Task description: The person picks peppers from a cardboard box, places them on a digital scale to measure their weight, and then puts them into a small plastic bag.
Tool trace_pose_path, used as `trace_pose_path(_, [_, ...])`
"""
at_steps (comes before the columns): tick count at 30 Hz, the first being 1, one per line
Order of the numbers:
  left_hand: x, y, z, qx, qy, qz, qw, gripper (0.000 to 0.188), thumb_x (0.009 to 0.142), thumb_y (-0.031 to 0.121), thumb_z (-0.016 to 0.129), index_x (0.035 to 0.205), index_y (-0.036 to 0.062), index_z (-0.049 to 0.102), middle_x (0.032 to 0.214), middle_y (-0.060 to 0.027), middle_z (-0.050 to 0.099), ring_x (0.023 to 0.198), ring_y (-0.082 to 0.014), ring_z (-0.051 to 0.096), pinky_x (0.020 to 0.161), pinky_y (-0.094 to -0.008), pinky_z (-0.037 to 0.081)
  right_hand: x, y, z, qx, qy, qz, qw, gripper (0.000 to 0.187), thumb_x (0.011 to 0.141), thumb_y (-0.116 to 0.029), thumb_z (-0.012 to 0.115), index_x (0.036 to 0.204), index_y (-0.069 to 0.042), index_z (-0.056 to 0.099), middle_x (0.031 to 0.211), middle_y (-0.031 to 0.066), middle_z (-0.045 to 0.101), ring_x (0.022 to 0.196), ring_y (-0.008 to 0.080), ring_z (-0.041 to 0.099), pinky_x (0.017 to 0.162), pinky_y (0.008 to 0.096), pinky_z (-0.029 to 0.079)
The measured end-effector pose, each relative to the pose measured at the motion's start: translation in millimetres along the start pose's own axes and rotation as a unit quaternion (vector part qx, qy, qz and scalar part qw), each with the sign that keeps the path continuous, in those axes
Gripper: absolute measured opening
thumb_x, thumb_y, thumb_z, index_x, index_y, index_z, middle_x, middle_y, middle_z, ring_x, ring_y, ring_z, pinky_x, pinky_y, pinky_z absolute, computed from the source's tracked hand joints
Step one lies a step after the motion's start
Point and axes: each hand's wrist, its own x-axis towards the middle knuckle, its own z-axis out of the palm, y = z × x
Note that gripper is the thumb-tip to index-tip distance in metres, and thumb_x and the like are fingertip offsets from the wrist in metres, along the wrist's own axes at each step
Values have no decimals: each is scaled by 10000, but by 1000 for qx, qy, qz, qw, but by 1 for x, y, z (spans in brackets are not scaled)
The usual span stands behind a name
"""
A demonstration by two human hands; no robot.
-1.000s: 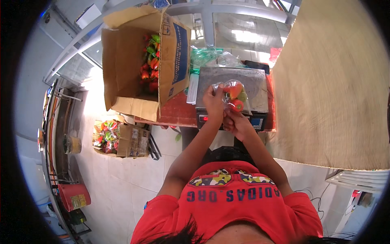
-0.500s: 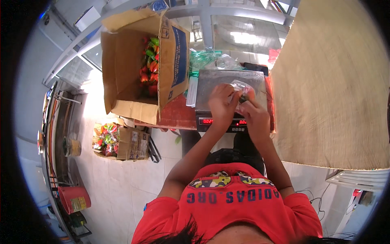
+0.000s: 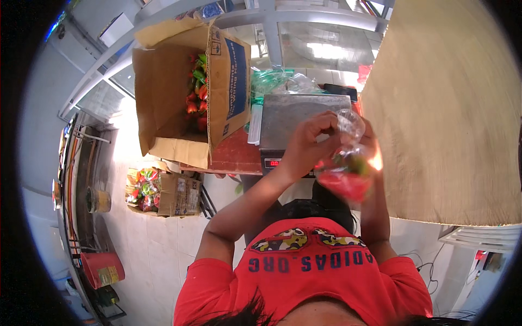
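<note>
A clear plastic bag [image 3: 348, 176] with red and green peppers inside is held up in front of the scale, its gathered neck at the top. My left hand [image 3: 315, 141] has its fingers closed at the bag's neck from the left. On the other side my right hand [image 3: 370, 140] is closed round the same neck, its fingers partly hidden behind the plastic. The digital scale [image 3: 280, 117], with a steel platform and red display, sits on the table just beyond; the bag and my left hand cover part of it.
An open cardboard box [image 3: 228, 98] with loose red and green peppers [image 3: 200, 87] stands left of the scale. Behind the scale lie clear and green plastic bags [image 3: 272, 80] and a dark phone [image 3: 341, 91]. A large tan board [image 3: 440, 119] borders the right. A smaller box [image 3: 182, 195] of bagged peppers is on the floor.
Both hands have lifted the bag off the scale's platform area and brought it nearer to me and slightly right. Its filled part now points toward me, with the neck upward.
</note>
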Motion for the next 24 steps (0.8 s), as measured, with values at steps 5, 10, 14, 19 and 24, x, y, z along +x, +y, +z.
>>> trace_pose_path(5, [6, -46, 10, -235, 161, -238, 929, 124, 875, 185, 635, 913, 66, 641, 780, 29, 593, 701, -43, 524, 644, -205, 418, -5, 90, -2, 462, -92, 114, 875, 345, 912, -249, 565, 1211, -101, 475, 986, 35, 572, 889, 131, 585, 751, 271, 503])
trace_pose_path(10, [-12, -70, 6, -164, 228, -263, 923, 144, 871, 151, 641, 786, 52, 578, 660, 33, 525, 579, -25, 484, 496, -206, 376, -26, 85, 10, 313, 24, 268, 911, 184, 936, -274, 530, 912, -95, 566, 713, 2, 568, 565, 143, 549, 525, 258, 447])
trace_pose_path(14, [-16, -80, 10, -43, 255, -113, 959, 156, 846, 60, 640, 746, 17, 528, 680, -4, 507, 566, -45, 515, 481, -212, 396, -18, 35, 7, -375, 64, -58, 923, 135, 924, -138, 528, 892, -22, 588, 788, 24, 586, 610, 160, 538, 558, 237, 415])
trace_pose_path(19, [-15, -55, 5, -55, 184, -125, 973, 111, 840, 19, 627, 774, -1, 540, 722, -6, 503, 664, -44, 509, 577, -213, 412, 24, -14, -16, -399, -46, -192, 896, 117, 880, -86, 552, 925, 18, 579, 849, 95, 593, 724, 241, 570, 668, 296, 442])
trace_pose_path(24, [-3, -27, 0, -124, 113, -159, 973, 89, 859, 57, 629, 800, 22, 573, 729, 28, 514, 678, -42, 479, 592, -203, 390, 53, -5, -63, -227, -208, 60, 950, 162, 918, -100, 519, 1016, 7, 591, 1050, 71, 606, 836, 155, 600, 759, 278, 480])
